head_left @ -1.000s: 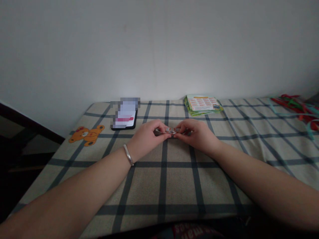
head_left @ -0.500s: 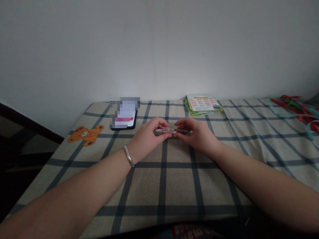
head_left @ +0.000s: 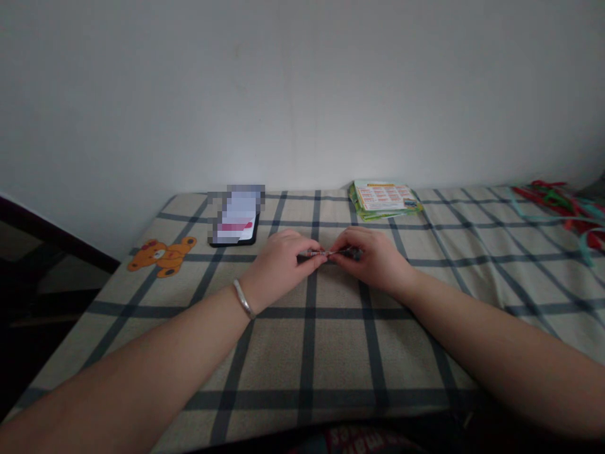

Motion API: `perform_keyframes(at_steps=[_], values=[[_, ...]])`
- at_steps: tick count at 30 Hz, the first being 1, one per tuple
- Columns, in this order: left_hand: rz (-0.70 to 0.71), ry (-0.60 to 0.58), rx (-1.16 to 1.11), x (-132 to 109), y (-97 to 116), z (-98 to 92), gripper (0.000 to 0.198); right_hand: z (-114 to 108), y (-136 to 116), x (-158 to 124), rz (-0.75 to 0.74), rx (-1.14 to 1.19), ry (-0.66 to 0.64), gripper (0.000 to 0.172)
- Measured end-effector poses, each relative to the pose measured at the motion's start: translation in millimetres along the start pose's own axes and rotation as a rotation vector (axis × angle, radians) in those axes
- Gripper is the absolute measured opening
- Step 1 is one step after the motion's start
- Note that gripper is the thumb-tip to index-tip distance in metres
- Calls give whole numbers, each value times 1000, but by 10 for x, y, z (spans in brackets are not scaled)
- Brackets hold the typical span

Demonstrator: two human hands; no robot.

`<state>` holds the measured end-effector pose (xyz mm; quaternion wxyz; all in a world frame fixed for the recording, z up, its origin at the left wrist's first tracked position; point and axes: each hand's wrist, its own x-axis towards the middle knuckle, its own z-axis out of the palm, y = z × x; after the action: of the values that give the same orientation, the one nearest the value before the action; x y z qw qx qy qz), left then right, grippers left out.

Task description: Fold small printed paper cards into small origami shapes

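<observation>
Fingers (head_left: 309,244) of both hands close against their thumbs and pinch one small paper (head_left: 312,253) between them. The left hand (head_left: 278,258) grips its left part, the right hand (head_left: 378,257) its right part, and the two sets of fingertips come very near each other at the middle.

My judgement is that the work is underway rather than finished: the paper is taken up and gripped from both sides, it looks narrow, and it is not yet set down. Seen edge-on, small and dim, it does not let me tell its shape, its creases, how much is left, or whether it touches the desk (head_left: 269,359).

It lies crosswise, thumbs below and index fingers above. One end reaches into the hollow of the left hand, the other into the hollow of the right, with only a thin line showing inside each grip.

Beyond the left hand lies a phone (head_left: 244,234), with an orange bear (head_left: 163,257) nearer the desk's left edge. Printed cards (head_left: 385,196) are stacked past the right hand, near the wall (head_left: 302,94). Coloured ribbons (head_left: 558,197) lie well apart at far right. A bracelet (head_left: 242,299) circles the left wrist.
</observation>
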<state>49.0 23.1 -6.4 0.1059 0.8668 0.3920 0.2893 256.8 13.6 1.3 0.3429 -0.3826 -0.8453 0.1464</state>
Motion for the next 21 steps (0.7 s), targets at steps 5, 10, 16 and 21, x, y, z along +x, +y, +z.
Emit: perform_keyframes(at_steps=[5,10,16,21], values=[[64,-6,78,14,-19,1,13,4,19,-5,51,-15,-41,7],[93,-9,99,7,-39,8,7,-20,-3,-3,16,-144,-142,16],[66,-16,94,21,-2,-4,7,-41,-26,-3,-5,-215,-179,13],[18,-16,37,35,33,-18,7,-42,-24,-3,44,-222,-156,15]])
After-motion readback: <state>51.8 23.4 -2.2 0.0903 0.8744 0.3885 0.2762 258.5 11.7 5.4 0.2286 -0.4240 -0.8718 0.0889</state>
